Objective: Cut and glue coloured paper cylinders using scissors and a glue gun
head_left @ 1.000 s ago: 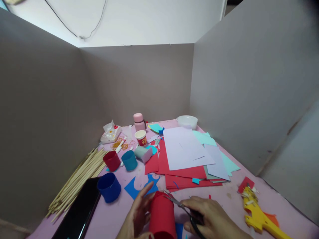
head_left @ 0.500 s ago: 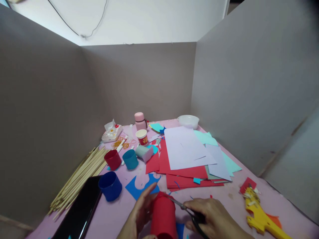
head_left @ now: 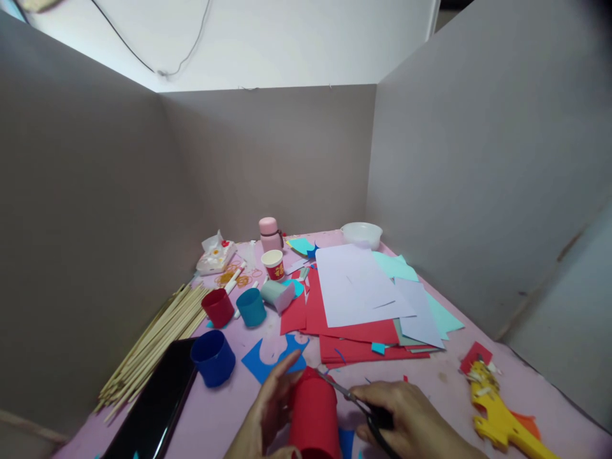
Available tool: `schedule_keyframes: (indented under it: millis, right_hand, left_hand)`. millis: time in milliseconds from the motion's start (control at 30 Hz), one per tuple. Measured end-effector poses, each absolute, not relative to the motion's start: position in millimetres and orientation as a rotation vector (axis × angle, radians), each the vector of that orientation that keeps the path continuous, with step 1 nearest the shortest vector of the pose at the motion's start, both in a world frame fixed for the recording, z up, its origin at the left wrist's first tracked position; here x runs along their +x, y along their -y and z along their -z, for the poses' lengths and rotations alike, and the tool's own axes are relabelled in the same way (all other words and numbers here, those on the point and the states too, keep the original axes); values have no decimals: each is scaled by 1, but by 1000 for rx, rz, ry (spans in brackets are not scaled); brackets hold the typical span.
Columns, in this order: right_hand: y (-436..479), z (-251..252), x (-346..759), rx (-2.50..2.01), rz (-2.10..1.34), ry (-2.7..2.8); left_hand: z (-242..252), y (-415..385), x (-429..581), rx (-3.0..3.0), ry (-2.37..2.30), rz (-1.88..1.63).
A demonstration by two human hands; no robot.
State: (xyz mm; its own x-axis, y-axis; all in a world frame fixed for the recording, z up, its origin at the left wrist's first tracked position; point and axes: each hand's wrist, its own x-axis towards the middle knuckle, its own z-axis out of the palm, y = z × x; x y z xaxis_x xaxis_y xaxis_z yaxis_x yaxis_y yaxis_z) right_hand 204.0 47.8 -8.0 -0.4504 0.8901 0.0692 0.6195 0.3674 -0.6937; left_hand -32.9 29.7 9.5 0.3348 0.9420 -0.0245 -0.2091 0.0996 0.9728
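Note:
At the bottom edge of the view my left hand (head_left: 268, 414) wraps around a rolled red paper tube (head_left: 313, 415), fingers curled against its left side. My right hand (head_left: 411, 424) grips black-handled scissors (head_left: 356, 405) whose blades point left and meet the tube's upper rim. Both hands hover just above the pink tabletop (head_left: 229, 408). A blue cut-out paper scrap (head_left: 268, 360) lies just beyond my left fingers.
Red, white and mint paper sheets (head_left: 363, 306) are stacked centre-right. Blue (head_left: 213, 358), red (head_left: 218, 308) and teal (head_left: 251, 307) paper rings stand at left beside wooden skewers (head_left: 153, 341) and a black tablet (head_left: 153, 408). A yellow glue gun (head_left: 497, 414) lies at right. Cardboard walls enclose the table.
The hands, tube and scissors stay almost in place; the view shifts only slightly.

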Motion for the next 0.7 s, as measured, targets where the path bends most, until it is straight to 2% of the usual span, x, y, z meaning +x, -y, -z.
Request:
schedule_keyframes:
  millis: [300,533,700]
  right_hand:
    - [-49,0,209,-1344,-914,2109]
    - [-46,1,199,-1073,-1521,1450]
    - [-41,10,189,-1026,-1563,1491]
  left_hand:
    - [-14,-29,-36,1159,-890,-965]
    - [-13,-29,-35,1195,-921,-899]
    - [-5,-28,-27,1236,-883,-891]
